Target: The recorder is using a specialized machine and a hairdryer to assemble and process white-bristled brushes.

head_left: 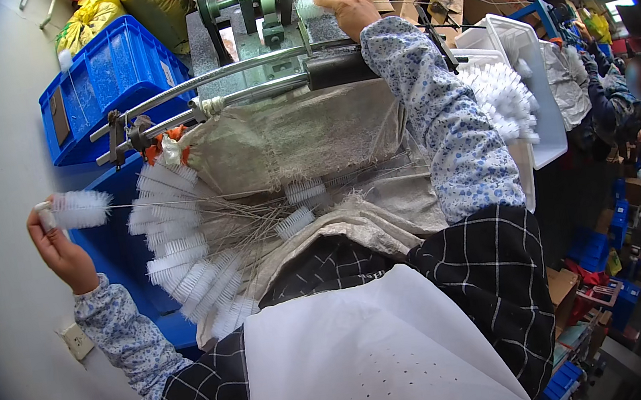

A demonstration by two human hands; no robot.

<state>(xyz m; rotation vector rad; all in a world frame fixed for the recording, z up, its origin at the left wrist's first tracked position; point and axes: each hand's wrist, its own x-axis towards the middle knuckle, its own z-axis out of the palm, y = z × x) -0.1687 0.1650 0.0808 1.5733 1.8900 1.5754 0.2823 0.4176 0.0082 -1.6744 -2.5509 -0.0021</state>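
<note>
Out at the left by the wall, my left hand (pixel 64 254) is closed around the tip end of a white-bristled bottle brush (pixel 83 208). Its thin wire stem stretches right, across the pile on my lap. My right hand (pixel 354 13) reaches forward to a green and grey bench machine (pixel 269 8), fingers pinching a second white brush (pixel 308 7) beside the machine's wheel. Several finished-looking brushes (pixel 190 257) lie fanned over the grey cloth (pixel 296 138) on my lap, bristle heads mostly to the left and wire stems crossing in the middle.
Metal rods (pixel 224 83) run across the machine's front. At the left stands a blue crate (pixel 111 82), with another blue bin (pixel 113 251) below. White brush heads (pixel 500 99) fill a white tub (pixel 544 114) on the right. Another person (pixel 619 100) works at the far right.
</note>
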